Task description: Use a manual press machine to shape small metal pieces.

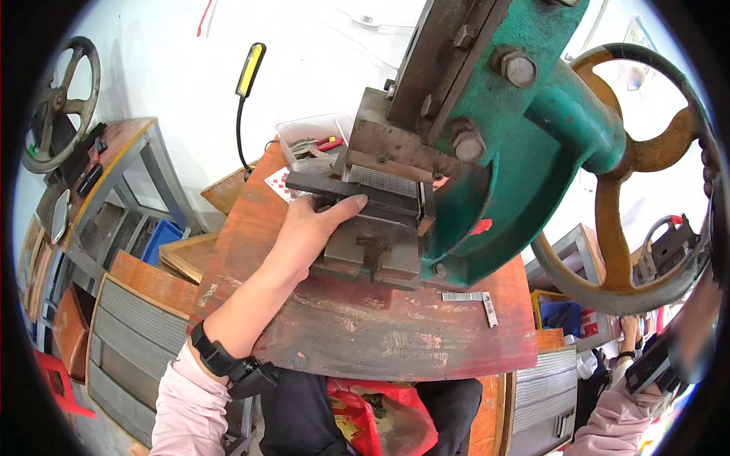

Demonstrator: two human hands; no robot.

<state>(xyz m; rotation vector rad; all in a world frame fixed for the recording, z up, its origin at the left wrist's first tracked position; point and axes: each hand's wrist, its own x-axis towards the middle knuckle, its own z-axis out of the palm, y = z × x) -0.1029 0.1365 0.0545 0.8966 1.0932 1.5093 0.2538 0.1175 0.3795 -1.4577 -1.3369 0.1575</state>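
A green hand press stands on a worn wooden table. On the press bed lies a finely ridged grey metal piece under the ram. My left hand holds a dark metal bar along the near side of that piece. Its thumb lies on the bar; the other fingers are mostly hidden beneath. At the right edge, my right hand appears in shadow with its fingers curled round the rim of the press's large handwheel. Part of that forearm is blurred.
Two small ridged metal strips lie at the table's right. Behind the press is a clear plastic bin of metal bits beside a gooseneck lamp. A red bag rests between my legs. Another person's hand shows at right.
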